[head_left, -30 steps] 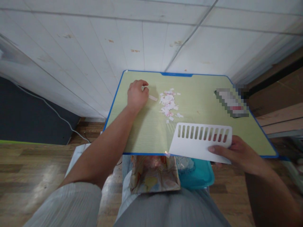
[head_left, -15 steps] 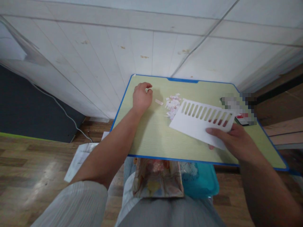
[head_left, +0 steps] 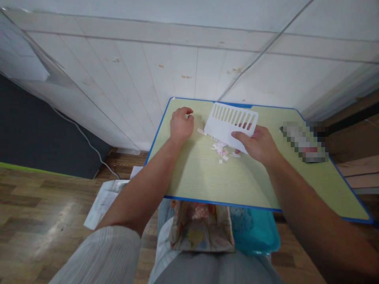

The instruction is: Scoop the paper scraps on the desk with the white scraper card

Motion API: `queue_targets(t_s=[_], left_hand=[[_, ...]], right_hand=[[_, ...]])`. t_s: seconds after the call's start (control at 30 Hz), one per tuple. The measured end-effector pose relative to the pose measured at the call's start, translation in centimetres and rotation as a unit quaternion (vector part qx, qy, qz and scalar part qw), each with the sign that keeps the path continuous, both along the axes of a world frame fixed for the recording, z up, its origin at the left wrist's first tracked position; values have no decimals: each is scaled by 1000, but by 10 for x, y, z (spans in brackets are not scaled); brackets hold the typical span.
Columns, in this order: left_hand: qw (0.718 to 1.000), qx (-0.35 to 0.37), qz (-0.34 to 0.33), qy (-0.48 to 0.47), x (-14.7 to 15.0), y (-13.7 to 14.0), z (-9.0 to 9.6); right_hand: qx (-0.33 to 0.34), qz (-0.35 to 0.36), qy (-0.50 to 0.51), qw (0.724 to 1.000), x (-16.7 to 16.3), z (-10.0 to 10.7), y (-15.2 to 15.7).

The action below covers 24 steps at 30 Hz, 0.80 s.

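My right hand (head_left: 259,144) grips a flat white slotted plastic panel (head_left: 222,128) by its right end, thumb on top. The panel is tilted over a small pile of torn paper scraps (head_left: 220,148), hiding part of it. A separate paper strip (head_left: 201,131) lies by the panel's left corner. My left hand (head_left: 182,125) rests at the left part of the table (head_left: 192,173), fingers loosely curled, with a gap between thumb and forefinger. Nothing shows in it, and it is apart from the scraps.
A blurred-out flat object (head_left: 304,144) lies at the table's right. Below the front edge are an open patterned bag (head_left: 204,240) and a turquoise plastic bin (head_left: 266,232). A white panelled wall (head_left: 133,90) stands behind. Papers (head_left: 103,201) lie on the floor at left.
My right hand has moved the white panel left and away from me, over the scraps. More scraps now show along its near edge. My left hand has barely moved.
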<state>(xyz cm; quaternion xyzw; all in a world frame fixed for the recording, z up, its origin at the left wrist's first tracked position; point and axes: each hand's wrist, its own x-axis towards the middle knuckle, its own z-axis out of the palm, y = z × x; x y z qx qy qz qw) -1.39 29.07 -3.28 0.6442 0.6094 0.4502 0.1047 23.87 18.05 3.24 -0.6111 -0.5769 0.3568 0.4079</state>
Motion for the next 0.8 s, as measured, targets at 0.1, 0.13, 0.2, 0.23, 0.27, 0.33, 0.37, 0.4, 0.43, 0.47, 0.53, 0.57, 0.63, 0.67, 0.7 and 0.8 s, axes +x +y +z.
queue_targets(t_s=[0.1, 0.13, 0.2, 0.23, 0.27, 0.33, 0.37, 0.4, 0.43, 0.47, 0.53, 0.57, 0.63, 0.67, 0.7, 0.8], left_hand=[[1000, 5, 5, -9, -1, 2, 0], [1000, 9, 7, -12, -1, 3, -1], [999, 20, 10, -23, -2, 4, -1], [999, 27, 10, -30, -3, 5, -2], [999, 33, 8, -39, -4, 6, -3], [997, 43, 5, -59, -6, 9, -4], [996, 47, 5, -69, -8, 11, -5], [996, 50, 6, -78, -8, 12, -6], [995, 54, 9, -86, -9, 13, -6], [994, 57, 14, -92, -10, 15, -7], [993, 64, 21, -99, -9, 16, -8], [993, 66, 24, -99, -9, 16, -8], [993, 69, 24, -96, -7, 16, -8], [993, 68, 22, -94, -7, 16, -7], [993, 68, 19, -91, -6, 15, -7], [994, 63, 14, -84, -5, 13, -6]], right_hand=[[1, 40, 20, 999, -1, -5, -1], [4, 56, 26, 998, -2, -6, -2], [13, 77, 30, 997, -5, -7, -1], [16, 81, 32, 996, -7, -7, 0], [18, 83, 34, 996, -9, -6, 0], [15, 88, 36, 995, -14, -4, 1], [12, 95, 34, 995, -15, -3, 1], [7, 105, 29, 994, -15, -1, -1], [0, 117, 20, 993, -15, 0, -3], [-7, 131, 7, 991, -12, 3, -7], [-23, 154, -23, 988, -4, 8, -18], [-29, 162, -38, 986, 2, 12, -25], [-44, 176, -52, 982, 17, 19, -41], [-52, 184, -52, 980, 26, 22, -48], [-65, 188, -52, 979, 36, 24, -55], [-107, 148, -67, 981, 67, 27, -74]])
